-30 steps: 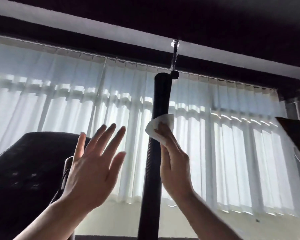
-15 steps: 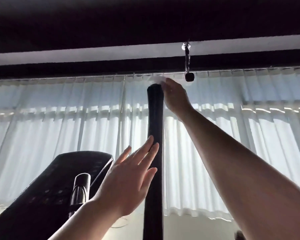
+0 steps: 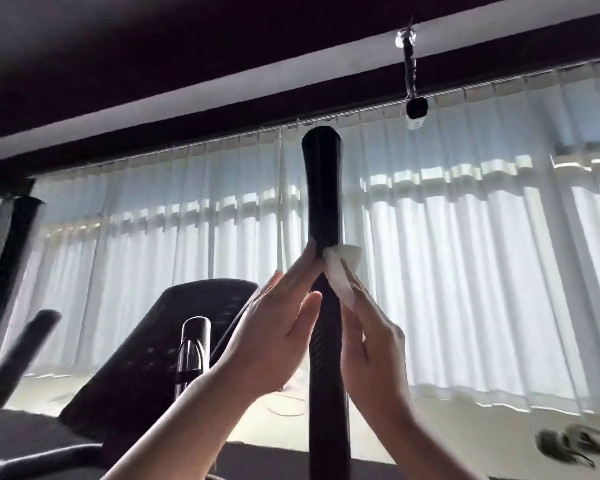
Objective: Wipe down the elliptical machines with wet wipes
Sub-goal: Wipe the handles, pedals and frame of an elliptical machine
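Rising upright through the middle of the view, the black elliptical handle (image 3: pixel 323 202) is glossy and smooth near its flared, rounded top and ribbed lower down. At its 3 o'clock side the right hand (image 3: pixel 371 344) presses a small, crumpled white wet wipe (image 3: pixel 340 268) against the shaft, fingers lying over the wipe. At 9 o'clock the left hand (image 3: pixel 274 327) has straight, spread fingers, its fingertips touching the handle. At 7 o'clock sits the dark console (image 3: pixel 160 355).
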